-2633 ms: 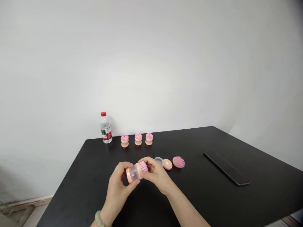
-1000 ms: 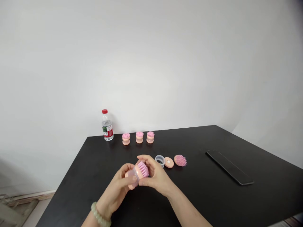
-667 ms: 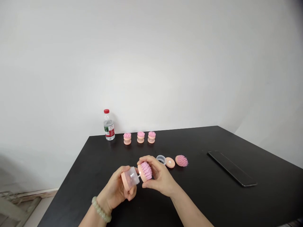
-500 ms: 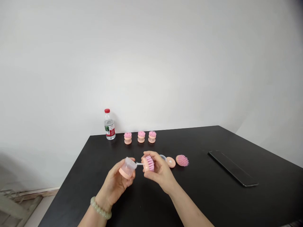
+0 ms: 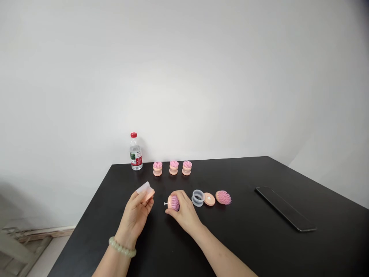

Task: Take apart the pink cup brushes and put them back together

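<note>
My left hand (image 5: 137,211), with a beaded bracelet at the wrist, is closed on a translucent cup with a peach base (image 5: 146,190), tilted above the table. To its right, my right hand (image 5: 184,211) grips a pink-bristled brush head (image 5: 173,203) low over the table, its thin white stem pointing left. Whether the brush head touches the tabletop I cannot tell. Just right of that hand are a translucent ring (image 5: 198,198), a peach disc (image 5: 209,199) with a pale centre and another pink brush head (image 5: 223,197) on its side.
Three whole pink brushes (image 5: 173,167) stand bristles up in a row at the back of the black table (image 5: 236,246). A red-capped water bottle (image 5: 136,154) stands at the back left. A flat dark slab (image 5: 285,209) lies at the right. Behind is a white wall.
My hands have moved apart. The cup has gone up and left, turning over in my left hand; the brush head has shifted left in my right. The translucent ring has come into fuller view.
</note>
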A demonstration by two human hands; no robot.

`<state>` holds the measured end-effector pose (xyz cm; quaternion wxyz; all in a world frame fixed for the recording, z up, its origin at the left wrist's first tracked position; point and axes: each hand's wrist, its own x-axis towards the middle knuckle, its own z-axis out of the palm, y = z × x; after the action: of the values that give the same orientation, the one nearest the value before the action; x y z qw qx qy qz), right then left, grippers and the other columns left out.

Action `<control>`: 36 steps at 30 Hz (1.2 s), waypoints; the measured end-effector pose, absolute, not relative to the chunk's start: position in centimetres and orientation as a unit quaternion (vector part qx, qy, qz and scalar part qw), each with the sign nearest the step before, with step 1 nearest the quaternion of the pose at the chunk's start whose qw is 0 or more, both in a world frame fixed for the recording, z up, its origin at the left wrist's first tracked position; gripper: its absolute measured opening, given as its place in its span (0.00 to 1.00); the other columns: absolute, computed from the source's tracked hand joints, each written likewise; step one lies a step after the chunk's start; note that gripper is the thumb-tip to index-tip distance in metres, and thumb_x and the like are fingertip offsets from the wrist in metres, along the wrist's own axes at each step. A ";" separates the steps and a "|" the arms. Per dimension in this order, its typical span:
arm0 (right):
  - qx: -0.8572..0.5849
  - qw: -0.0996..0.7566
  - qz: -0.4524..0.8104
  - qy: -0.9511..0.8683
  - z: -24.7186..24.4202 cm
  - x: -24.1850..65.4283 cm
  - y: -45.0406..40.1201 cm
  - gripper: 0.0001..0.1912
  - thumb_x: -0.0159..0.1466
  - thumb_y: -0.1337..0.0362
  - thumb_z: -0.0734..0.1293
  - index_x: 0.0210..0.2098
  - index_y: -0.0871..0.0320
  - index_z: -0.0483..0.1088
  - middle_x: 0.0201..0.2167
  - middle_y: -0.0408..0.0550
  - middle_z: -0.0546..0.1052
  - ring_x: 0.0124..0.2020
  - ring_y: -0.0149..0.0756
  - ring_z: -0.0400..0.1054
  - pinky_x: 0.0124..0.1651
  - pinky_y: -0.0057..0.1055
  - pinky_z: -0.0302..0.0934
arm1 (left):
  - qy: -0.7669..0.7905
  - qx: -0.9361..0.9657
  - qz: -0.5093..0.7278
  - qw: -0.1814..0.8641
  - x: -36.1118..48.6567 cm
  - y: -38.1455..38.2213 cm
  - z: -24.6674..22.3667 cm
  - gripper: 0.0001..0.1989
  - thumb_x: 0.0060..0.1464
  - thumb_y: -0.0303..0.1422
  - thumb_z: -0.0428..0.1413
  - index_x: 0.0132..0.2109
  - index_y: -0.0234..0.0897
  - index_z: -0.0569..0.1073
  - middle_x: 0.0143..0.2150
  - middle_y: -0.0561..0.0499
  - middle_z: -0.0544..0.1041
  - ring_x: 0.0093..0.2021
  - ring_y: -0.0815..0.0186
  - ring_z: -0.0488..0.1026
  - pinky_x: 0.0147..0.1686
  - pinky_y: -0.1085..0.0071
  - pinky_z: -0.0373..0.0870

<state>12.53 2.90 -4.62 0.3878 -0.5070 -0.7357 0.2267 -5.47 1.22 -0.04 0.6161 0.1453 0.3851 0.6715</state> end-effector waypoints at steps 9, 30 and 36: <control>-0.530 0.361 0.199 -0.741 -5.1 13.0 3.6 0.28 0.52 0.75 0.76 0.49 0.57 0.65 0.49 0.52 0.70 0.50 0.48 0.71 0.52 0.44 0.69 | 0.402 0.233 0.636 0.616 -4.5 0.5 -0.1 0.16 0.53 0.22 0.64 0.48 0.37 0.74 0.44 0.47 0.82 0.43 0.61 0.82 0.42 0.70 0.79; -0.346 0.470 0.161 -0.796 -2.8 13.5 1.0 0.21 0.67 0.60 0.69 0.58 0.55 0.68 0.49 0.55 0.76 0.51 0.49 0.69 0.53 0.48 0.69 | 0.374 0.382 0.544 0.647 -3.5 -0.8 -0.1 0.24 0.38 0.31 0.74 0.44 0.40 0.77 0.37 0.50 0.80 0.38 0.64 0.76 0.40 0.71 0.70; -0.414 0.429 0.220 -0.772 -2.1 13.9 0.9 0.14 0.67 0.62 0.69 0.52 0.56 0.72 0.41 0.51 0.78 0.43 0.45 0.72 0.48 0.44 0.69 | 0.389 0.448 0.542 0.595 -2.8 -1.2 -0.2 0.17 0.47 0.41 0.69 0.42 0.40 0.76 0.40 0.50 0.79 0.42 0.62 0.74 0.44 0.69 0.70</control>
<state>13.87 0.94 -2.15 0.4291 -0.4136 -0.7723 0.2199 -2.82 -1.16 -0.17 0.5954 0.4478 0.3888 0.5421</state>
